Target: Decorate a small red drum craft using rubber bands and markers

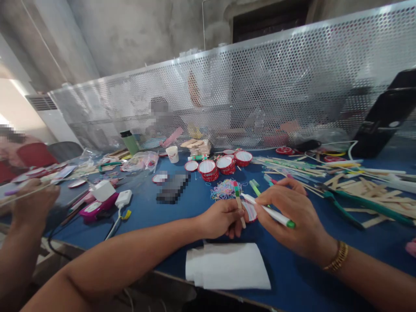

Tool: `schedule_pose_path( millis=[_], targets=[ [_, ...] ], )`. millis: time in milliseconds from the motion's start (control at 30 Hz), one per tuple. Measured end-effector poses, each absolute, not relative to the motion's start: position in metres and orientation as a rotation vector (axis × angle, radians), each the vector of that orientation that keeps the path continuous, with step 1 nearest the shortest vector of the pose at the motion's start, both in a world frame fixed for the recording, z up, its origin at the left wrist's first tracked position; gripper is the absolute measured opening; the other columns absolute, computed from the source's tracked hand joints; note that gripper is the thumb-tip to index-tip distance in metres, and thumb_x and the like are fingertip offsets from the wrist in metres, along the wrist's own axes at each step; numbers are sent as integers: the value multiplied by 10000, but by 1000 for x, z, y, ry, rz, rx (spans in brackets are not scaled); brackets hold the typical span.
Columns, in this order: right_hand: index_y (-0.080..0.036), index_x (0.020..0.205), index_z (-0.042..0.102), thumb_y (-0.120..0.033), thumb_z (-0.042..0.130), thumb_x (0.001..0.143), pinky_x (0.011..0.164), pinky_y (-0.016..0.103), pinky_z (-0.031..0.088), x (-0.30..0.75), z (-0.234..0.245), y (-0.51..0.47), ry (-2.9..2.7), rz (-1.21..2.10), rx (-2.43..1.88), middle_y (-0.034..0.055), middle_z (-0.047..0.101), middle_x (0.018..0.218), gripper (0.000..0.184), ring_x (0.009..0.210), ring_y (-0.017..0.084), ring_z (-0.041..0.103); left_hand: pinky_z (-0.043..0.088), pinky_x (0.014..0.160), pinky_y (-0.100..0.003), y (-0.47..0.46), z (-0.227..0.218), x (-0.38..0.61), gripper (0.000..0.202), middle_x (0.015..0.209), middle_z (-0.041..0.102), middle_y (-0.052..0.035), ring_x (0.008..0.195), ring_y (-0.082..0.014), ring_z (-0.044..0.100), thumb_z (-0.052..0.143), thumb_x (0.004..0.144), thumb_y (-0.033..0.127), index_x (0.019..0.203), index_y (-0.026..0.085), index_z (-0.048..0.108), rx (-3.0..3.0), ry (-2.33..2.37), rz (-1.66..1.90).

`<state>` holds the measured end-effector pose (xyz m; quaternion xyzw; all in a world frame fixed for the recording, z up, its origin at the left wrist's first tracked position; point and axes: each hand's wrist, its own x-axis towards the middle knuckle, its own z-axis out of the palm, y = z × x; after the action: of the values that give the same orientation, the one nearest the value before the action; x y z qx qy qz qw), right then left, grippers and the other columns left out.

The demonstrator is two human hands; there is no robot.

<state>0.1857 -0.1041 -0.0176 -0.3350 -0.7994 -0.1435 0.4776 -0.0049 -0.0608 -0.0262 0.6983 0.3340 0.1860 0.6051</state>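
Note:
My left hand [221, 219] pinches a flat wooden craft stick [238, 203], held near upright, with red, green and white bands at its top end. In my right hand [290, 212] is a white marker pen [276, 216] with a green end, held like a pencil; its tip points at the stick, and I cannot tell whether they touch. A round white disc with a red rim [250, 210] shows just behind the stick, partly hidden by my fingers. Beyond my hands lies a heap of small coloured rubber bands [225, 189], with green markers [255, 187] beside it.
A folded white cloth or paper [232, 266] lies at the front edge. Small red-and-white drums [208, 170] stand further back near a paper cup [172, 154]. Green-handled pliers [344, 209] rest among loose sticks on the right. At left, another person's hand [35, 199] holds a thin stick.

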Motion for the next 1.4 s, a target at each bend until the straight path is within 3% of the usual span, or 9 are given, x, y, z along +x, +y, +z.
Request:
schedule_pose_path(
  millis=[767,1400],
  targets=[
    [-224,822,578,-169,582,847,876,402,365,181,-17,-105,-1963,-326,-797,-28,662,711,60,641,138,608,313,362,-166,-60,-26,-7,405,495,539,44,349,-52,442,480,906,541,765,162,495,1629,788,426],
    [-222,841,554,-139,614,833,862,428,369,186,-18,-105,-1963,-345,-775,-19,658,724,103,649,140,601,326,351,-142,-63,-25,-4,268,488,530,41,338,-50,435,425,949,353,784,156,501,1617,783,440]
  ],
)
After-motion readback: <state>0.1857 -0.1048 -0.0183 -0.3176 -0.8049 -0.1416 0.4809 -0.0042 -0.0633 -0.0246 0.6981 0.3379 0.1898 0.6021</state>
